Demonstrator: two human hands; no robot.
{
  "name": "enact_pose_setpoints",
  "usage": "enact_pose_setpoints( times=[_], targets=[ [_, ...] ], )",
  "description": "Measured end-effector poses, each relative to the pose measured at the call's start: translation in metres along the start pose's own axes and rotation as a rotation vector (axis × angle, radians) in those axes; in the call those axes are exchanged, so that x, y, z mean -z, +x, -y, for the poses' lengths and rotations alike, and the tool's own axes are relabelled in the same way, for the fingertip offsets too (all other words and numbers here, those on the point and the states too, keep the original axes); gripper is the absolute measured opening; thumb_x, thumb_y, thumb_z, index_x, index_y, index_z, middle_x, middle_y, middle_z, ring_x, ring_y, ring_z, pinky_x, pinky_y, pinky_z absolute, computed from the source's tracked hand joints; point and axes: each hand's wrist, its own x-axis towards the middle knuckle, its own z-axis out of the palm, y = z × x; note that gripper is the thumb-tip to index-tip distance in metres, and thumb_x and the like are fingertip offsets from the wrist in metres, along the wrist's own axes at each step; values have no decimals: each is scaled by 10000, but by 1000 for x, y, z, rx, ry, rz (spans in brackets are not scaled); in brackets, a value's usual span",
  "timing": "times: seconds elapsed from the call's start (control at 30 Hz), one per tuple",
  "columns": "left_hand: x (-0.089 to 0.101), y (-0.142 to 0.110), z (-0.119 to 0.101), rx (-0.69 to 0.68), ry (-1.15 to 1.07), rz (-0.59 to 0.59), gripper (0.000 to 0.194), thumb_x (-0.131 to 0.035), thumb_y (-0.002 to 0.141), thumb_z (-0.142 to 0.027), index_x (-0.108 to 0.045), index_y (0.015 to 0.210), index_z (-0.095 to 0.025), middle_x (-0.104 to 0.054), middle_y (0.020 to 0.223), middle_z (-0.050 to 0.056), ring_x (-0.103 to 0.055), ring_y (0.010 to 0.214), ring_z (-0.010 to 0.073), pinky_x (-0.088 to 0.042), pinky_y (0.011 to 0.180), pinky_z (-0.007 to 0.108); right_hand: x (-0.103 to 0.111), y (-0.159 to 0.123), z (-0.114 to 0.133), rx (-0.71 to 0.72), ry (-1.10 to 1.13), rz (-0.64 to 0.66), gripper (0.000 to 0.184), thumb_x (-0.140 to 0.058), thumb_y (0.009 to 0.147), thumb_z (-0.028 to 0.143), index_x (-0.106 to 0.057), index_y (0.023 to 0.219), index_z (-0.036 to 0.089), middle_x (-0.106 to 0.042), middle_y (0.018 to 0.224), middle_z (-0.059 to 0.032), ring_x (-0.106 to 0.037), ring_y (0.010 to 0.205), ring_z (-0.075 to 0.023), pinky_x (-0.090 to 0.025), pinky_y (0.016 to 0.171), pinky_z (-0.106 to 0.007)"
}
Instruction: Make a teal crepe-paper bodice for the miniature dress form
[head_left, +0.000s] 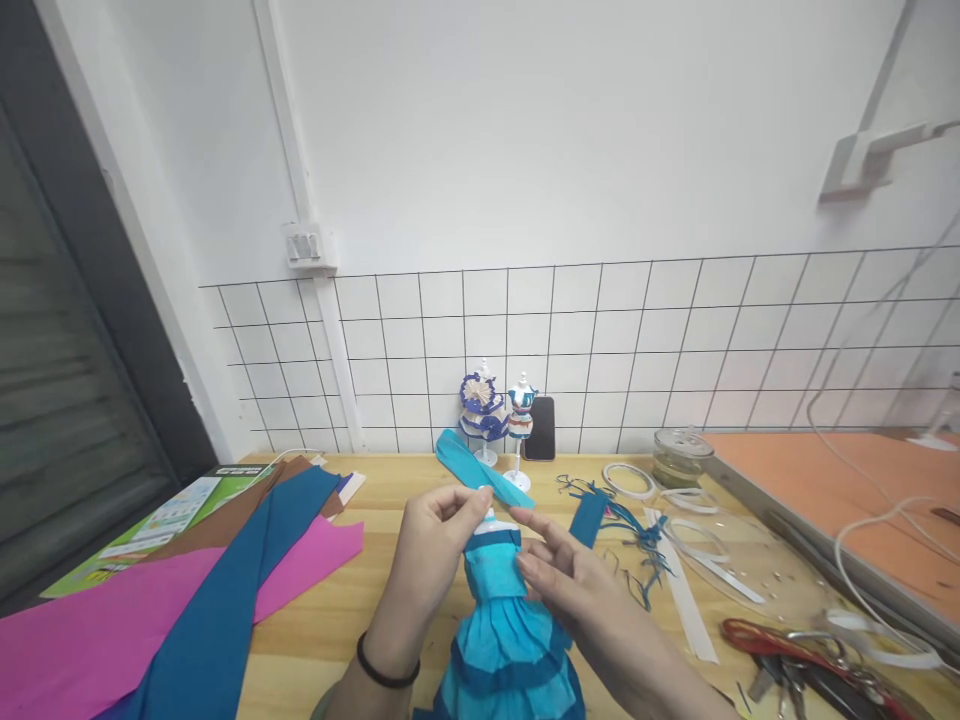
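A small mannequin wearing a blue crepe-paper dress [504,640] stands low in the middle of the view, its skirt in light and dark blue tiers. My left hand [433,555] pinches a light blue paper strip [480,470] at the mannequin's neck; the strip rises up and left. My right hand [566,585] rests on the dress bodice, fingers stretched out along it. A black band circles my left wrist.
Pink [112,625], dark blue [225,590] and brown paper sheets lie at left on the wooden table [379,590]. Two dressed mini mannequins [484,410] and a phone [539,428] stand by the tiled wall. Tape rolls [628,481], paper scraps, white strips, scissors [780,650] and an orange mat [832,490] lie at right.
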Motion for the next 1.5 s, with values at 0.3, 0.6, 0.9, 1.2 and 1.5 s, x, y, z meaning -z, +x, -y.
enact_pose_setpoints(
  times=[0.3, 0.6, 0.9, 1.2, 1.5],
  targets=[
    [-3, 0, 0, -16, 22, -17, 263, -611, 693, -366, -603, 547, -148, -555, 531, -10, -478, 537, 117, -373, 501, 201, -5, -2, -3, 22, 91, 167, 642, -749, 610, 304, -455, 1173, 210, -615, 865, -19, -590, 732, -164, -470, 705, -322],
    [6, 3, -1, -32, 2, -80, 286, -601, 696, -390, -580, 553, -144, -482, 506, -26, -416, 508, 102, -329, 464, 195, 4, -1, -1, 40, -90, 216, 711, -725, 631, 250, -377, 1251, 216, -562, 1010, -52, -567, 888, -191, -437, 780, -343],
    [-1, -2, 0, -78, 105, -105, 301, -566, 730, -386, -570, 553, -142, -498, 539, -14, -440, 543, 113, -361, 502, 200, 2, 2, -4, 66, -85, 111, 571, -652, 701, 282, -399, 1207, 211, -579, 963, -46, -559, 887, -197, -441, 755, -327],
    [-3, -3, -2, -55, 246, -202, 301, -576, 712, -383, -579, 522, -149, -555, 537, -7, -498, 581, 136, -381, 558, 217, 6, 3, -14, 402, -613, -99, 542, -526, 763, 250, -331, 1269, 239, -509, 1133, -64, -427, 1126, -214, -276, 977, -396],
    [-9, -9, -6, -74, 368, -234, 292, -551, 729, -389, -612, 545, -169, -626, 578, 4, -559, 623, 159, -398, 604, 236, -2, 2, -16, 268, -486, -59, 596, -548, 713, 265, -330, 1267, 234, -499, 1198, -84, -425, 1147, -243, -307, 955, -415]
  ],
)
